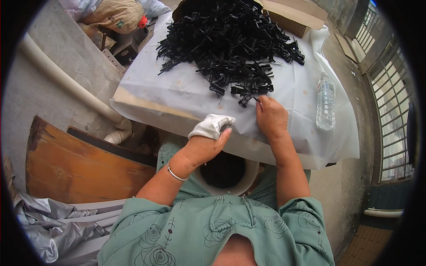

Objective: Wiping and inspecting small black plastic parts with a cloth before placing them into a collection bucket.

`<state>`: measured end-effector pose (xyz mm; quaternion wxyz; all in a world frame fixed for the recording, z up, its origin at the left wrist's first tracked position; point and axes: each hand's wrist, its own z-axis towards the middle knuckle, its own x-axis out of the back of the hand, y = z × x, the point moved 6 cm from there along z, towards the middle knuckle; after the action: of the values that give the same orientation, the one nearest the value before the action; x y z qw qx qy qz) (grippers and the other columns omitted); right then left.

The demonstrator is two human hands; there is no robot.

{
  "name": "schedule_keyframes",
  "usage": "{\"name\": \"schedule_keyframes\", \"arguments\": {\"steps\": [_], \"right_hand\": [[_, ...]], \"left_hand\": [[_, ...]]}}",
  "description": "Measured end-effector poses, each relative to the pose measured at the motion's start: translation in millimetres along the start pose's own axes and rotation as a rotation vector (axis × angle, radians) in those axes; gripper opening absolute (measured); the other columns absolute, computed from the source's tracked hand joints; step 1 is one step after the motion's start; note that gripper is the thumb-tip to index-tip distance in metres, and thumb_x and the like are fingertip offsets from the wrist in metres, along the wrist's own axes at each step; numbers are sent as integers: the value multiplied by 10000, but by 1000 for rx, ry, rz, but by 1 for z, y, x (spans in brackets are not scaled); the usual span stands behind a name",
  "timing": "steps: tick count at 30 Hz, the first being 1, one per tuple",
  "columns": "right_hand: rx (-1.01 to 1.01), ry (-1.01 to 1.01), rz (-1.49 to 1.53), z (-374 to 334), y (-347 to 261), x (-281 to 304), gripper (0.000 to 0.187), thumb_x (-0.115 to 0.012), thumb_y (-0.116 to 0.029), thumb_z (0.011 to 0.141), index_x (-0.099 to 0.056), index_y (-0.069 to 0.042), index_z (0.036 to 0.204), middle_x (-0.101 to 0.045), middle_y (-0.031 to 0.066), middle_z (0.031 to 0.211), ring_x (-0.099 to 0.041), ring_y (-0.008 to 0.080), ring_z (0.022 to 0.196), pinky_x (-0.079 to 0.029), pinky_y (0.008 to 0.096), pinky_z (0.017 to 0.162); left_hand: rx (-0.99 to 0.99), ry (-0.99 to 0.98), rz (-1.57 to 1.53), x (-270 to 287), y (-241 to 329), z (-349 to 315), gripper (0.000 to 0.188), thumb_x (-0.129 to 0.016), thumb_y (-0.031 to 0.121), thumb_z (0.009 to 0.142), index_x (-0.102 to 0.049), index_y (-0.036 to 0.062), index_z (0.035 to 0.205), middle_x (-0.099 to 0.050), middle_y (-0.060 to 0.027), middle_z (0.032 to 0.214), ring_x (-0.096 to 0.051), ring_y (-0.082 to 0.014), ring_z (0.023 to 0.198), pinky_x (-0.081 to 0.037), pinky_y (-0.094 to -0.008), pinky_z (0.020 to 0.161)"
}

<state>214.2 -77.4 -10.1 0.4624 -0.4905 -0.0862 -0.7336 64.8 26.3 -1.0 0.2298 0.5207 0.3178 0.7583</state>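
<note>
A large heap of small black plastic clips (217, 40) covers the far middle of the sheeted table. At its near edge, my right hand (271, 116) pinches a black clip (244, 101) between thumb and fingers; the clip touches or lies close beside others. My left hand (207, 138) is over the table's front edge, its fingers bent inside a white cloth covering (213, 126), the bare thumb close to the covered fingertips. Whatever may be between them is hidden. Below my hands, between my knees, stands a pale bucket (254, 174) with a dark inside.
White plastic sheeting (301, 115) drapes over the table. A clear water bottle (325, 102) is on its right side, and a cardboard box (290, 15) behind the heap. To the left are a pale pipe (66, 75), a brown wooden board (84, 164) and bags (117, 15).
</note>
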Motion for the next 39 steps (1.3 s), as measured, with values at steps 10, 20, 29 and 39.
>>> {"name": "schedule_keyframes", "arguments": {"steps": [10, 20, 29, 39], "right_hand": [[123, -15, 502, -23, -18, 39, 106, -607, -74, 801, -549, 14, 790, -544, 106, 654, -502, 187, 527, -405, 290, 496], [-4, -948, 1018, -50, -34, -1, 165, -565, -137, 831, -565, 14, 765, -496, 0, 616, -409, 61, 609, -379, 262, 543], [206, -203, 901, -40, -60, 39, 269, -659, 15, 716, -562, -27, 964, -388, -18, 562, -387, 75, 471, -304, 229, 433], [227, 204, 750, -42, -59, 51, 203, -675, 24, 687, -577, -33, 855, -478, 47, 583, -433, 168, 433, -334, 287, 397]], "left_hand": [[-449, 55, 178, 20, 55, 20, 323, -615, -43, 643, -626, 15, 960, -612, -177, 933, -596, -323, 827, -491, -349, 723], [-486, -351, -99, -3, 65, -17, 181, -640, 39, 760, -626, 71, 937, -635, -66, 943, -614, -258, 830, -492, -320, 733], [178, 151, -836, 5, 7, 4, 122, -549, 119, 895, -528, 49, 992, -599, -15, 885, -505, -43, 716, -420, -171, 604], [302, 112, -1021, -21, 4, 0, 166, -528, 128, 909, -512, 58, 1058, -587, -11, 891, -507, -43, 709, -426, -161, 582]]}}
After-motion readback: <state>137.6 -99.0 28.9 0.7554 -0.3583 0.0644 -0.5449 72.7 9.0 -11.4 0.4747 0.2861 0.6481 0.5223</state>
